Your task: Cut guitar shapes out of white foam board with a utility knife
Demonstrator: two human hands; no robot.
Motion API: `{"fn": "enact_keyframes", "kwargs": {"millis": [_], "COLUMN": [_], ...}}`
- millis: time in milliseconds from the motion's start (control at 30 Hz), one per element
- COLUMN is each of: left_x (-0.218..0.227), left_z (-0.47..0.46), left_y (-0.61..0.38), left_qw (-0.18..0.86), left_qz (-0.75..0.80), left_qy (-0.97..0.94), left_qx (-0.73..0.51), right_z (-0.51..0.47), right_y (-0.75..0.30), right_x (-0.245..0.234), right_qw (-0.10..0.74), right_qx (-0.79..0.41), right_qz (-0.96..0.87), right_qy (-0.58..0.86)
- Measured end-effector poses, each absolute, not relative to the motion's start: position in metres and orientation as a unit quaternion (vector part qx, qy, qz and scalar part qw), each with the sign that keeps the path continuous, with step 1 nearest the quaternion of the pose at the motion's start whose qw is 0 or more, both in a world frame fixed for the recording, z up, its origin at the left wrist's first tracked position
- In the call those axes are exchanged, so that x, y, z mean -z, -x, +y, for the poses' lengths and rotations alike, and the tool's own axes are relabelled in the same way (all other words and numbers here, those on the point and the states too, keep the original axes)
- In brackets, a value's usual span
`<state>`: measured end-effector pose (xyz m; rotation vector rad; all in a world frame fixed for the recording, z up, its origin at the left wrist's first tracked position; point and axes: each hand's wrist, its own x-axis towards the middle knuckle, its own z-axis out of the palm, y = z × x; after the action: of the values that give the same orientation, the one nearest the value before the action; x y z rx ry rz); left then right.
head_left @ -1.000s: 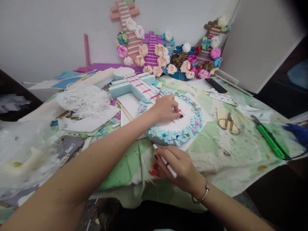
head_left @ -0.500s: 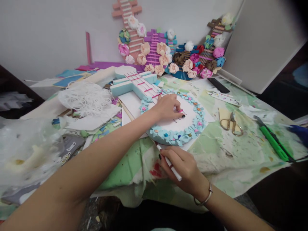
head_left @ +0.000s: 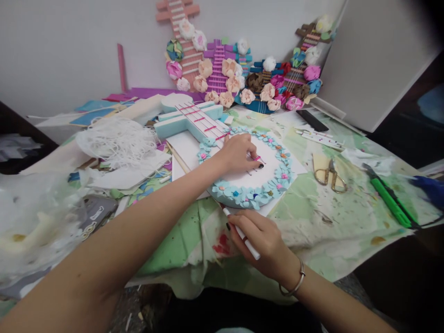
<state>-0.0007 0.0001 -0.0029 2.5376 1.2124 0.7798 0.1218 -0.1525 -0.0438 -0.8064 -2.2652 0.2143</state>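
Note:
A light-blue and white craft guitar (head_left: 272,155) lies on white paper (head_left: 180,173), its round body ringed with blue paper flowers (head_left: 256,196). My left hand (head_left: 237,152) rests on its face with fingers curled in a pinch beside a small pink piece (head_left: 257,157). Whatever sits between those fingertips is hidden. Thin strings and pink bars run along the neck (head_left: 199,121). Just below the body's near edge, my right hand (head_left: 265,238) grips a slim white marker-like pen (head_left: 250,247), its tip end pointing up and left toward the rim.
To the right lie gold-handled scissors (head_left: 331,175), a green utility knife (head_left: 390,201) and a dark phone-like slab (head_left: 312,120). Tangled white string (head_left: 121,141), a clear plastic bag (head_left: 31,222) and a grey phone (head_left: 99,210) occupy the left. Several decorated guitars (head_left: 218,69) lean at the wall.
The view has shifted slightly, so everything on the table sits a little further left. Both hands keep their places and holds.

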Motion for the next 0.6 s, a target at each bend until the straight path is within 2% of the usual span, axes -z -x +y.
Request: {"fn": "enact_keyframes", "kwargs": {"millis": [300, 600], "left_x": [0.002, 0.008], "left_z": [0.0, 0.005], "left_y": [0.0, 0.001], "left_qw": [0.105, 0.098], "left_qz": [0.416, 0.383], "left_qy": [-0.857, -0.863], "left_qx": [-0.284, -0.315], "right_z": [-0.149, -0.135], "right_y": [-0.157, -0.22], "right_x": [0.044, 0.038], "right_qw": [0.378, 0.38], "right_qx": [-0.189, -0.317], "right_qz": [-0.851, -0.76], "right_qy": [0.312, 0.421]}}
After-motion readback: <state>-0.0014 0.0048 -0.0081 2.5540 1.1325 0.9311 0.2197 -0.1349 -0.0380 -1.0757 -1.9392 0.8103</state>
